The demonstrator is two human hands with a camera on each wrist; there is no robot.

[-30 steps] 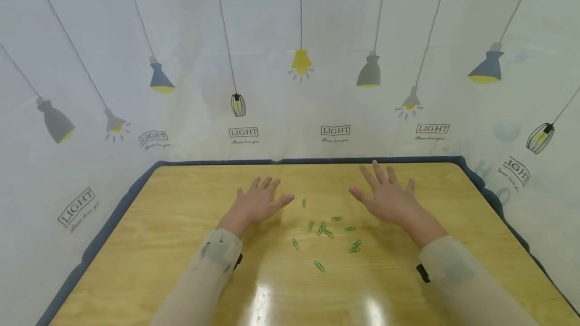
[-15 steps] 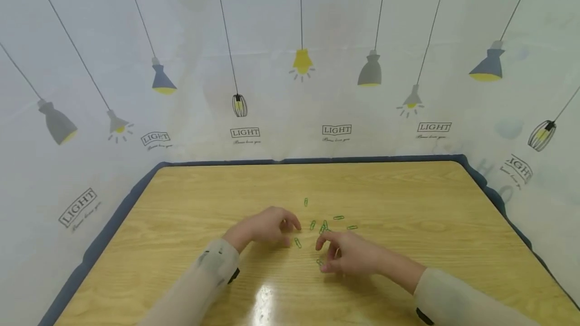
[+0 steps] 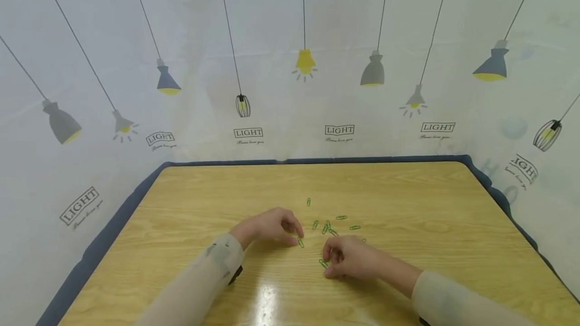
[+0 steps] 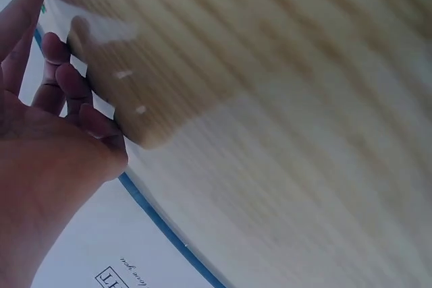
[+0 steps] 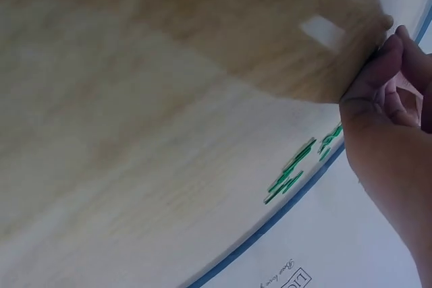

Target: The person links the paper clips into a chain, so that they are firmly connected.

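Well inside the tabletop's edge (image 3: 317,164), fingers (image 3: 296,223) flank paperclips (image 3: 300,242)

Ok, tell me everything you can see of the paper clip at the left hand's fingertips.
The paper clip is a small, narrow green loop, apparently of bent wire; its exact material can't be told. In the head view it slants, its far end leaning left, against the wooden table. The left hand's thumb and index finger are at its far end; whether they grip it is unclear.
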